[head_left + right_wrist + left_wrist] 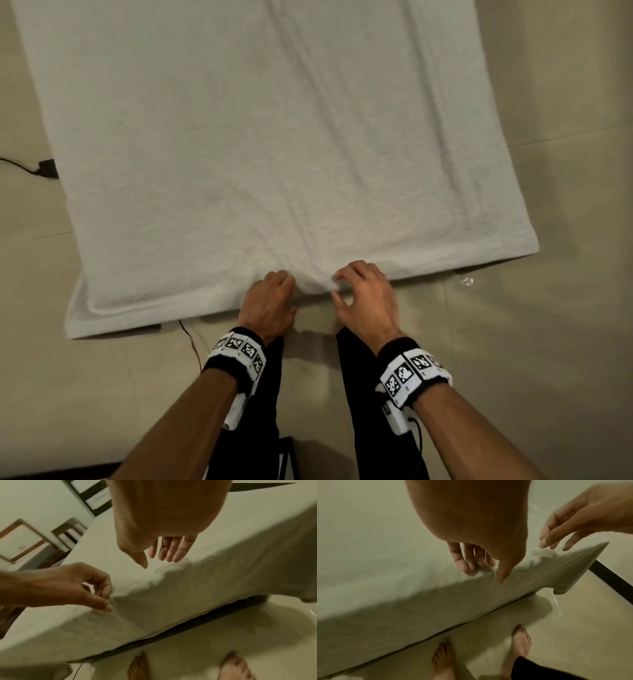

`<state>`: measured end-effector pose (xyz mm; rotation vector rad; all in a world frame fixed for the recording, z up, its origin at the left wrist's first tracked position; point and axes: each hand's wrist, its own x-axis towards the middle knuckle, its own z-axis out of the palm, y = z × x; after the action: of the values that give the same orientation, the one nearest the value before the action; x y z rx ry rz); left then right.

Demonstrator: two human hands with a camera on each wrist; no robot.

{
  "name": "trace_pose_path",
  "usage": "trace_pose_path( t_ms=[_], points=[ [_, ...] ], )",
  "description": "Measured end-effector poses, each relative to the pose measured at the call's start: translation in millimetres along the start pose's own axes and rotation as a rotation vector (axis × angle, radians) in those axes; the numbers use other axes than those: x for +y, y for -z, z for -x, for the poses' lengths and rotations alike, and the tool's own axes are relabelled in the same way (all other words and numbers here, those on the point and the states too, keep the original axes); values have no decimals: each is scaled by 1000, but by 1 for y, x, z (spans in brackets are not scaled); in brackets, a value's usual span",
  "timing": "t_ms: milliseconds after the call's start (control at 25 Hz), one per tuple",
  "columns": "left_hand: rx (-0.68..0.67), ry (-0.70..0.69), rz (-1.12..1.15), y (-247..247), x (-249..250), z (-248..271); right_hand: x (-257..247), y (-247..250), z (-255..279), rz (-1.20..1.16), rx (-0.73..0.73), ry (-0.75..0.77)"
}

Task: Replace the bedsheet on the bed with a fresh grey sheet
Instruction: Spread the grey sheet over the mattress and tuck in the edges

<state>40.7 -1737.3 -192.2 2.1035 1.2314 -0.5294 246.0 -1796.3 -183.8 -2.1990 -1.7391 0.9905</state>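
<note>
Two forearms with marked wristbands (239, 353) are seen closest, reaching down and forward to the near edge of the bed (459, 271). A pale grey sheet (239, 137) is spread flat over the whole bed, with long soft creases running up its middle and right side. Its near edge hangs down the side of the bed, right under the hands.

At the middle of that edge, a small bunch of sheet is pushed up between the two hands. The left hand (270, 301) is set on the edge with its fingers (464, 561) bent down onto the cloth; in the right wrist view its thumb and a fingertip are pinched on a little fold of the sheet. The right hand (366, 298) is held just beside it, loosely spread, with fingers (171, 551) fairly straight and hanging just above the cloth. Nothing is held by it.

Bare feet (520, 641) are seen on the pale floor (513, 342) beside the bed. A black cable (27, 168) is lying on the floor at the left.
</note>
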Motion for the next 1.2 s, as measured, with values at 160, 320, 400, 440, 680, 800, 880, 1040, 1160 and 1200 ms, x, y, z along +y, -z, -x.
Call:
trace_pose_path(
  t_ms=[160, 320, 400, 440, 680, 800, 880, 1040, 1160, 1200],
  points=[
    [74, -22, 31, -4, -52, 15, -41, -35, -19, 110, -184, 113],
    [93, 13, 3, 2, -118, 42, -88, -71, -27, 201, -277, 156],
    [65, 57, 1, 1, -159, 63, -101, -78, -27, 224, -272, 131],
    [59, 77, 11, 0, -180, 73, -106, -79, -28, 222, -268, 106],
    [122, 78, 202, -2, -222, 92, -158, -74, -36, 297, -310, 31],
    [229, 59, 266, -11, -229, 102, -201, -95, -37, 184, -438, 112],
    [306, 111, 281, -15, -247, 116, -227, -119, -40, 171, -524, 141],
    [308, 225, 281, -17, -290, 136, -249, -152, -51, 339, -629, 84],
    [245, 275, 268, -12, -301, 129, -259, -157, -59, 400, -628, 21],
    [213, 310, 283, -10, -303, 125, -267, -159, -59, 388, -592, 29]
  ],
)
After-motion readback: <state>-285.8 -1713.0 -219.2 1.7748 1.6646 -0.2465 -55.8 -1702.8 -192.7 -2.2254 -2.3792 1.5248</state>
